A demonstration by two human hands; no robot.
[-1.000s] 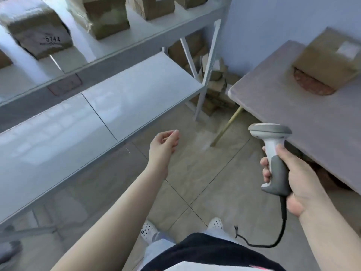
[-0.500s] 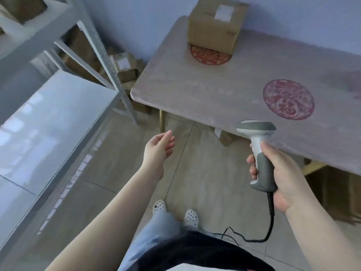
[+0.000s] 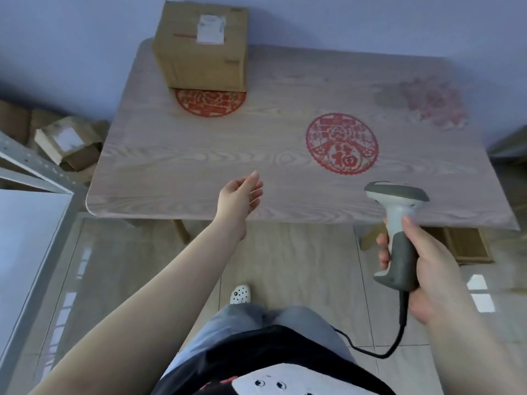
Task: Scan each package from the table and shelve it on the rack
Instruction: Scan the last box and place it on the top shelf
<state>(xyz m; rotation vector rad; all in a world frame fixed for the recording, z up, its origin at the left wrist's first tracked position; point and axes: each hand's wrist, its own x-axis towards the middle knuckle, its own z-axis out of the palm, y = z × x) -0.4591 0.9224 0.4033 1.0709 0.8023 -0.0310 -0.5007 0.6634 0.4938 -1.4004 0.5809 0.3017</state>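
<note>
One brown cardboard package (image 3: 201, 47) with a white label on top stands at the far left corner of the wooden table (image 3: 199, 166), half covering a red paper-cut circle. My left hand (image 3: 239, 193) is stretched out over the table's near edge, fingers straight and holding nothing, well short of the package. My right hand (image 3: 422, 269) grips the handle of a grey and white barcode scanner (image 3: 397, 226), whose head points toward the table. Its black cable hangs down toward my waist.
The white metal rack (image 3: 31, 212) sits at the left edge, one shelf showing. Loose cardboard boxes (image 3: 67, 143) lie on the floor between rack and table. Another red paper-cut circle (image 3: 342, 143) decorates the table's middle. A brown box (image 3: 467, 243) sits under the table's right side.
My view has swung right from the rack to face the table squarely. My left hand has reached forward over the table's edge. The scanner stays in my right hand.
</note>
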